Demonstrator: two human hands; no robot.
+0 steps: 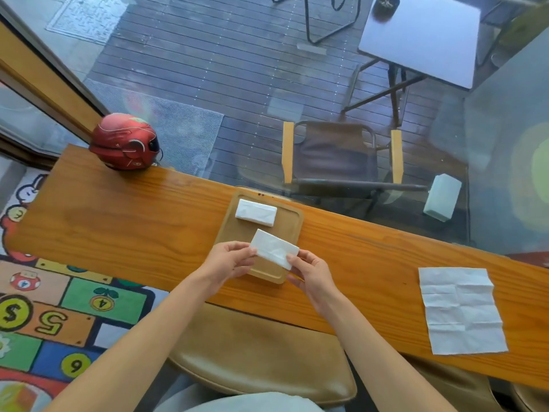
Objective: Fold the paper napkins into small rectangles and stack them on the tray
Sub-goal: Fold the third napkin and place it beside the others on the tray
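1. Left hand (230,260) and right hand (309,270) pinch the folded napkin (274,248) by its ends, above the wooden tray (292,217).
2. The stack (256,212) sits at 11 o'clock from it.
3. An uneven release could let it unfold or land crooked.

Both bare forearms reach forward and angle inward. The left hand (230,261) and the right hand (310,270) sit close together, fingers curled, thumbs and fingertips pinching.
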